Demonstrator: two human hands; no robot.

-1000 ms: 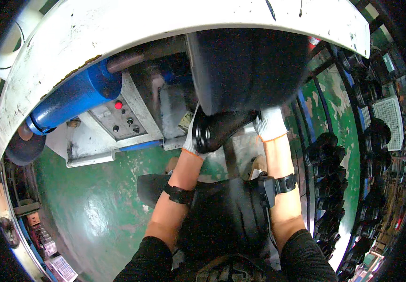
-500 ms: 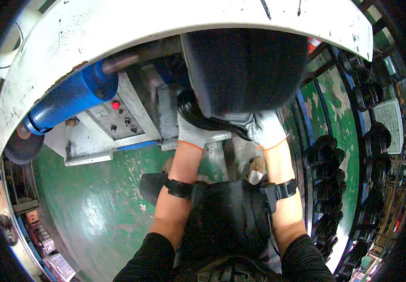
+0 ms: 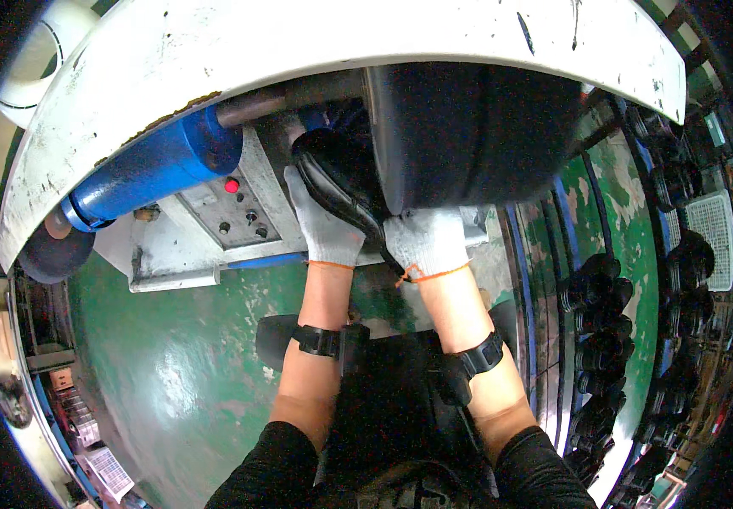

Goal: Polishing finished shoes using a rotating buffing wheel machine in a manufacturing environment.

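Observation:
A black shoe [image 3: 329, 180] is held tilted between my hands, its upper end against or very close to the left side of a big black polishing wheel [image 3: 477, 136]. My left hand [image 3: 326, 222], in a white knit glove with an orange cuff edge, is closed along the shoe's left side. On the shoe's lower end sits my right hand [image 3: 428, 241], gloved alike and closed; the wheel hides part of its fingers. Whether the shoe touches the wheel cannot be made out.
A white machine hood [image 3: 299, 34] arches over the wheel. A blue motor cylinder [image 3: 159, 170] and a control panel with a red button [image 3: 232, 185] stand at left. Racks of black shoes [image 3: 595, 293] and a white basket [image 3: 711, 242] are at right. The floor [image 3: 171, 365] is worn green.
Both hands have shifted left relative to the wheel, the right hand most. The shoe has turned more upright, from under the wheel to its left side, and more of it shows.

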